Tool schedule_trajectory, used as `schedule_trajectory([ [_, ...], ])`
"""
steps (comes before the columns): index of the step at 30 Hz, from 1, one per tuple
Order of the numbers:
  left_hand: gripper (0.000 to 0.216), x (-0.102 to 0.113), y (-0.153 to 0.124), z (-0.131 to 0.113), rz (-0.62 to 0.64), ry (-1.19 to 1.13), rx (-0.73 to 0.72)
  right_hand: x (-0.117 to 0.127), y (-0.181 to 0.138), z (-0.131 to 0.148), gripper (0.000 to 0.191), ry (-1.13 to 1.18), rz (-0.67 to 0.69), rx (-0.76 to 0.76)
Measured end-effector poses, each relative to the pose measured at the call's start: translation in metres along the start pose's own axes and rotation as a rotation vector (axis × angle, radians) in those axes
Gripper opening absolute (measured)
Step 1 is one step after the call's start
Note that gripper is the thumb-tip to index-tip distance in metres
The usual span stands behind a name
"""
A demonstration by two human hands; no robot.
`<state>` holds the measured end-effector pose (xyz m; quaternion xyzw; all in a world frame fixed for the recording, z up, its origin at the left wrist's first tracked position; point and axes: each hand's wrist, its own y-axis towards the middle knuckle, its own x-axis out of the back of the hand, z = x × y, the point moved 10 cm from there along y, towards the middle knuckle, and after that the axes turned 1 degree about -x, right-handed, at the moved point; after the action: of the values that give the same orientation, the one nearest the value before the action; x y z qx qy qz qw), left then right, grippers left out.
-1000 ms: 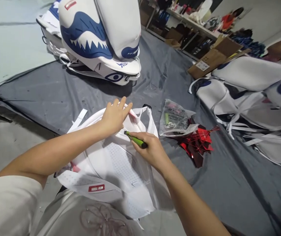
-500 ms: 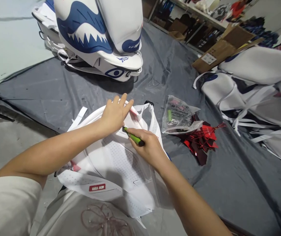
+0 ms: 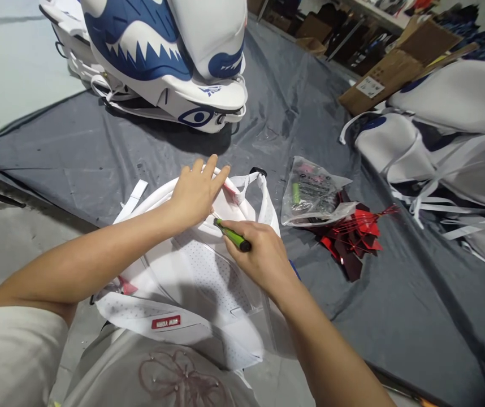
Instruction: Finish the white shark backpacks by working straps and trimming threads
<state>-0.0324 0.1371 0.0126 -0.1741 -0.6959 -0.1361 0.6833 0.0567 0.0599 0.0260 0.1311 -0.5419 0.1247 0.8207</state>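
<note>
A white backpack point(image 3: 200, 265) lies in front of me, its strap with a red label toward my body. My left hand point(image 3: 194, 195) rests on its upper edge, fingers spread and pointing away from me. In my right hand point(image 3: 262, 254) is a slim green-and-black pen-shaped tool point(image 3: 234, 234), gripped between thumb and fingers. The tool's tip is at the white fabric just below my left hand; whether it touches cannot be made out. A white strap with a black buckle point(image 3: 258, 171) stands up at the bag's far right.
White-and-blue backpacks point(image 3: 157, 62) are stacked at the far left. More white bags point(image 3: 450, 158) lie on the right by a cardboard box point(image 3: 382, 73). A clear plastic bag point(image 3: 314, 192) and red tags point(image 3: 355, 237) lie on the grey table cover point(image 3: 395, 316).
The view has shifted slightly, so the things on the right appear farther right and higher. Both hands keep nearly the same places on the backpack, the tool still in my right hand.
</note>
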Motion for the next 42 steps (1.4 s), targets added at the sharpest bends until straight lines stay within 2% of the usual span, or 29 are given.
schedule_trajectory([
  [3,0.089,-0.001,0.000,0.000,0.006,-0.006,0.004,-0.002,-0.002,-0.003,0.024,-0.044,-0.027,-0.016],
  [7,0.088,-0.001,0.000,0.000,0.013,-0.006,0.003,-0.001,-0.005,0.000,0.026,0.158,-0.126,0.039],
  [11,0.087,-0.002,0.001,0.001,0.023,-0.019,0.007,-0.001,-0.008,-0.007,0.026,0.090,-0.155,-0.058],
  [16,0.089,-0.004,0.002,0.001,0.038,-0.031,0.015,-0.003,-0.009,-0.012,0.024,0.261,-0.175,-0.110],
  [20,0.089,-0.004,0.002,0.001,0.047,-0.041,0.017,-0.002,-0.011,-0.014,0.022,0.250,-0.247,-0.138],
  [23,0.090,-0.005,0.002,0.002,0.054,-0.050,0.024,-0.007,-0.011,-0.017,0.021,0.322,-0.248,-0.167],
  [28,0.095,-0.006,0.002,0.002,0.053,-0.081,0.013,-0.007,-0.012,-0.018,0.021,0.303,-0.303,-0.194],
  [36,0.091,-0.006,0.004,0.003,0.059,-0.045,0.026,-0.003,-0.007,-0.012,0.020,0.295,-0.277,-0.103],
  [39,0.087,0.000,0.002,0.002,-0.001,-0.032,-0.010,-0.005,-0.003,-0.013,0.019,0.281,-0.245,-0.133],
  [42,0.078,0.010,-0.007,0.001,-0.056,-0.035,-0.053,-0.005,-0.004,-0.002,0.018,0.234,-0.212,-0.120],
])
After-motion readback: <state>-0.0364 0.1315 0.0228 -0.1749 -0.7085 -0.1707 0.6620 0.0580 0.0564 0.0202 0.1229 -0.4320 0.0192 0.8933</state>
